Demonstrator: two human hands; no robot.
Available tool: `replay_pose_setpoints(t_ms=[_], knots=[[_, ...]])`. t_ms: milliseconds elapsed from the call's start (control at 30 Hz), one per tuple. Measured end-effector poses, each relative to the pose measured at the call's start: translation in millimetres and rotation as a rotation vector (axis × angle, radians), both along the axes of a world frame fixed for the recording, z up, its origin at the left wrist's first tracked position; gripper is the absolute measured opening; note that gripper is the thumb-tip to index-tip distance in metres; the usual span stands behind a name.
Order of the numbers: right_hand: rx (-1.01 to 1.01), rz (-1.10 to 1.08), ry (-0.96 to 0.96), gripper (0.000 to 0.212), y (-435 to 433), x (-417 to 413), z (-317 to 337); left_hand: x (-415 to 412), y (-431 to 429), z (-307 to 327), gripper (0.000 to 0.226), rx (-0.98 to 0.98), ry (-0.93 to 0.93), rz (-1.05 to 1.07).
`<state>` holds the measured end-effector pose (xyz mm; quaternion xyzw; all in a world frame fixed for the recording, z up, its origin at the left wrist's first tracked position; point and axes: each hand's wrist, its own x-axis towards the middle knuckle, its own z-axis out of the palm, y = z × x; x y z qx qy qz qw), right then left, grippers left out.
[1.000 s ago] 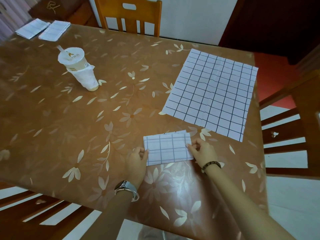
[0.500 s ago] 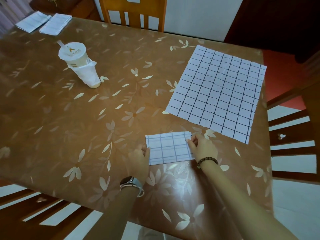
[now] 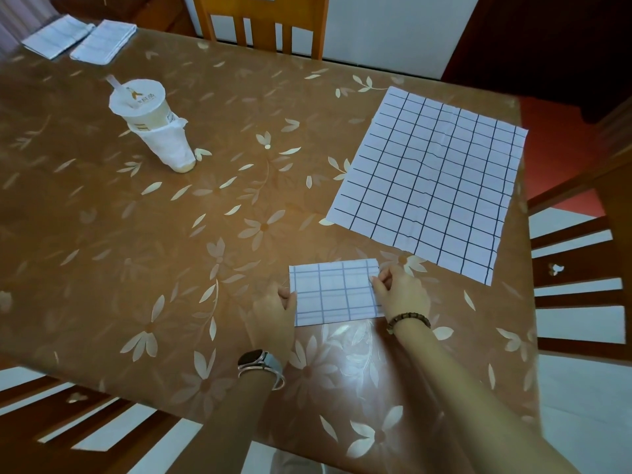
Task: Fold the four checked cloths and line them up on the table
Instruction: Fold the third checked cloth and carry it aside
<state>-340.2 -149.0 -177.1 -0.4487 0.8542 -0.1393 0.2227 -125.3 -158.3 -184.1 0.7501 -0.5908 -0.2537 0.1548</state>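
A small folded checked cloth (image 3: 333,291) lies flat near the table's front edge. My left hand (image 3: 273,314) pinches its left edge. My right hand (image 3: 400,295) pinches its right edge, thumb and fingers closed on the fabric. An unfolded white cloth with dark grid lines (image 3: 431,176) is spread flat at the right, just beyond my right hand. Two folded checked cloths (image 3: 56,35) (image 3: 104,41) lie side by side at the far left corner.
The brown table (image 3: 171,251) has a flower-patterned cover. A sealed drink cup with a straw (image 3: 155,126) stands at the left middle. Wooden chairs stand at the far side (image 3: 260,15), at the right (image 3: 581,268) and at the near left (image 3: 68,415).
Both hands stay on the small folded cloth's ends and it has hardly moved on the table. My right fingers have closed tighter on its right edge. The view has shifted slightly.
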Motion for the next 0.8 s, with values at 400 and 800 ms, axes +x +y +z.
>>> replay_pose_setpoints(t_ms=[400,800], knots=[[-0.316,0.163,0.127,0.022,16,14,3,-20,7,-28,0.045,-0.389,-0.232,-0.780],[-0.063,0.664,0.166,0.061,21,41,-47,-16,3,-41,0.058,-0.236,-0.335,-0.880]])
